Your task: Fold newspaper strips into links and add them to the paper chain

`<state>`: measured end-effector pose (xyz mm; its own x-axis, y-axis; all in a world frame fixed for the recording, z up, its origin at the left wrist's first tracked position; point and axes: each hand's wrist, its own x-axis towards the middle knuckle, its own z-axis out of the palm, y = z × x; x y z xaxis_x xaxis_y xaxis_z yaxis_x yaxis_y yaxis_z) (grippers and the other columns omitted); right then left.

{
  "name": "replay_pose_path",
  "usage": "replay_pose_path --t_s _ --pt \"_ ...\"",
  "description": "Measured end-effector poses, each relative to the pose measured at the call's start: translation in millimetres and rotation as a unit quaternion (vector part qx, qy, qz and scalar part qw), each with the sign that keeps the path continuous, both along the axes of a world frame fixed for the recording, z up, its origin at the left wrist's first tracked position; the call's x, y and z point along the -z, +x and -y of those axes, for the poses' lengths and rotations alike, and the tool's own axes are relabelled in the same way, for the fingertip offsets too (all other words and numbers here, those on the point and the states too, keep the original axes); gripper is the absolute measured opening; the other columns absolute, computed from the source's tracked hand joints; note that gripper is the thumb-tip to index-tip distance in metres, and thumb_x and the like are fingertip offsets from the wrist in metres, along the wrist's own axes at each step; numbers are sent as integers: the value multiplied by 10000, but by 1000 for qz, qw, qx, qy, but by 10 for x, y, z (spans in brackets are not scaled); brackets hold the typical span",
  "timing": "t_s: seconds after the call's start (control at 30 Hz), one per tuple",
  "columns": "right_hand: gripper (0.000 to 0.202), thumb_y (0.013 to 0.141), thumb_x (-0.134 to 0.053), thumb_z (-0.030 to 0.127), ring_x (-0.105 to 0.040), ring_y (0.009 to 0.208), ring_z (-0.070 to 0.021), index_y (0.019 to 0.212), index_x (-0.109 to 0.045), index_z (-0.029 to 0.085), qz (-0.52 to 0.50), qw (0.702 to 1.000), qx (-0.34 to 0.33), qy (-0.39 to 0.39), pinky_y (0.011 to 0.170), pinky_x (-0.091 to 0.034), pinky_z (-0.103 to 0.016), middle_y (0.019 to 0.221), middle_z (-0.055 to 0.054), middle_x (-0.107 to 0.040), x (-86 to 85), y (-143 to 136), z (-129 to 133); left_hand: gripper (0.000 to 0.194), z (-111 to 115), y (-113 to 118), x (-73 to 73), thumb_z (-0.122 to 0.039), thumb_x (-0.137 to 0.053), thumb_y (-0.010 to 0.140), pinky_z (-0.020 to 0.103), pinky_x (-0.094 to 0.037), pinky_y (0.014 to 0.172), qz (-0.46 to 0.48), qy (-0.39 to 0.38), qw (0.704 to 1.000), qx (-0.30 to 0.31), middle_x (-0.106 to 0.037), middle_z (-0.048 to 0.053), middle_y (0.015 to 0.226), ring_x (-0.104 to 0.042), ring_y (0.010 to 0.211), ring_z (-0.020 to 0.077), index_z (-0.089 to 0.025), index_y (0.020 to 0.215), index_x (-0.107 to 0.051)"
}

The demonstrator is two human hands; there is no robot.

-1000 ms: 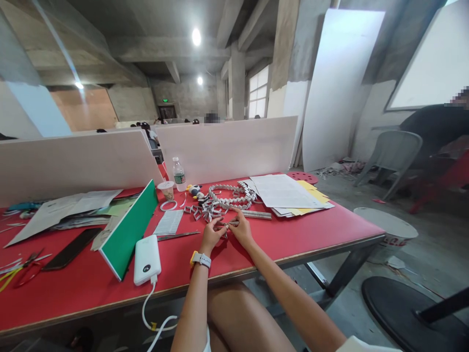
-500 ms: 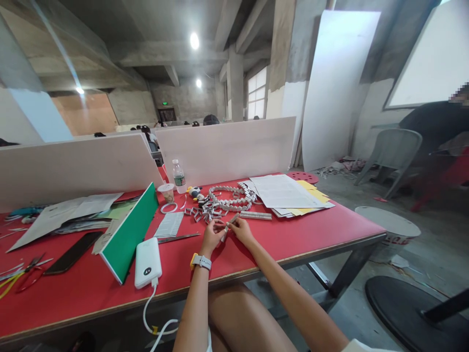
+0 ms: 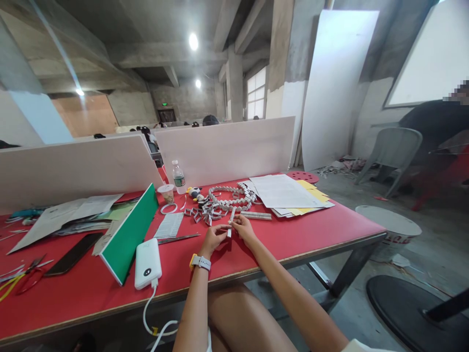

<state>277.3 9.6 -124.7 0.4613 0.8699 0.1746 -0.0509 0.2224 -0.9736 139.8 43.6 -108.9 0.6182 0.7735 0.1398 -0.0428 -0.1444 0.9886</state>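
Folded white paper strip (image 3: 230,221), narrow and printed, stood nearly upright between both hands just above the red desk (image 3: 300,230), a little in from its near edge. The right hand (image 3: 245,229) pinched its lower part between thumb and fingertips, the grip clamped on the paper. The left hand (image 3: 213,236), with a white smartwatch on a yellow band (image 3: 200,260) at the wrist, had its fingers closed on the strip's lower end from the other side.

Just beyond the hands lay a heap of small folded paper links (image 3: 205,213), and behind it a long chain of joined white paper links (image 3: 230,198) coiled toward the far edge. A flat steel ruler (image 3: 256,215) lay just right of the heap, near a stack of white and yellow sheets (image 3: 289,195). To the left sat a printed slip (image 3: 169,225), a green-faced board (image 3: 128,234) propped on edge, a white power bank (image 3: 147,263) with its cable hanging over the near edge, and a black phone (image 3: 73,253). A clear water bottle (image 3: 179,177) and a small paper cup (image 3: 168,191) stood by the far edge.

Judged from this, the strip could slip or crease crookedly, since both grips sat low and the top was unsupported. A stray elbow might also tug the hanging cable and drag the power bank off.
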Motion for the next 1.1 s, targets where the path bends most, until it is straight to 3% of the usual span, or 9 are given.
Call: replay_pose_path --t_s 0.2,0.4,0.67,0.8,0.93,1.1 --pt "342 556 -714 415 -331 332 -48 732 -512 202 -30 999 -35 -10 306 -211 -193 488 76 -504 -42 -16 32 334 2 -14 -35 -403 -765 563 331 -489 790 18 42 999 -7 -706 87 817 -637 802 203 -152 781 -729" --pt "335 539 -740 369 -401 354 -62 729 -526 195 -37 996 -74 -17 289 -233 -170 500 65 -539 -76 -47 84 342 4 -10 -19 -457 -770 550 284 -481 692 18 68 997 -21 -654 54 721 -599 695 159 -146 679 -708" --pt "318 574 -715 401 -337 357 -49 724 -526 194 -47 997 -68 1 306 -200 -176 489 74 -494 -122 -43 108 408 22 2 3 -544 -653 667 261 -484 539 -3 41 999 -20 -659 46 649 -607 580 152 -138 703 -631" --pt "321 566 -731 399 -341 399 -49 691 -524 188 -53 996 -63 24 378 -238 -184 466 88 -444 -142 -52 118 391 -15 -10 16 -523 -682 641 242 -473 520 3 46 997 -57 -651 33 631 -594 552 136 -141 681 -612" --pt "318 569 -740 398 -414 452 -67 713 -561 178 -55 995 -78 30 443 -300 -204 518 59 -511 -152 -66 133 374 -35 -12 29 -505 -694 633 249 -474 529 12 47 996 -72 -636 24 591 -588 530 134 -143 666 -605" --pt "285 574 -732 379 -372 420 -60 691 -558 185 -67 994 -82 33 431 -280 -211 496 71 -487 -164 -69 145 370 -34 -1 35 -481 -716 611 266 -488 557 26 37 996 -82 -629 24 578 -611 550 150 -141 669 -582"
